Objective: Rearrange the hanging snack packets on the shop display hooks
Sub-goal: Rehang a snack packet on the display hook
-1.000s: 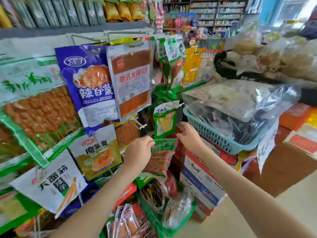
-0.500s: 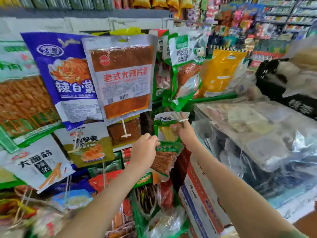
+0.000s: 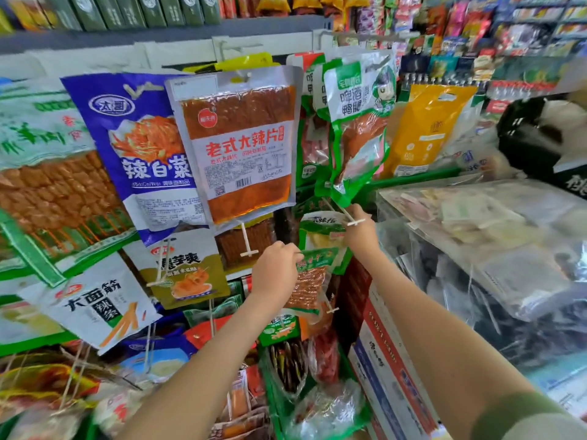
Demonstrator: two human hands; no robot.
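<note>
My left hand (image 3: 275, 270) pinches the top edge of a small green packet of brown strips (image 3: 313, 282) in the middle of the hanging display. My right hand (image 3: 359, 231) is just up and right of it, fingers curled round a white plastic hook (image 3: 344, 214) with a T-shaped end. Behind that hook hangs a green and white packet with yellow contents (image 3: 322, 230). Above hang a large clear packet of red-brown spicy sheets (image 3: 238, 147), a blue kimchi-flavour packet (image 3: 139, 147) and a green duck-leg packet (image 3: 359, 128).
More packets hang at the left and below, among them a white one with orange sticks (image 3: 95, 306) and an olive one (image 3: 187, 268). A pile of clear plastic bags (image 3: 495, 249) fills the right. A printed carton (image 3: 390, 369) stands below my right arm.
The camera has moved closer to the display. My right hand has risen from below the basket to the white hook. My left hand keeps its hold on the small green packet.
</note>
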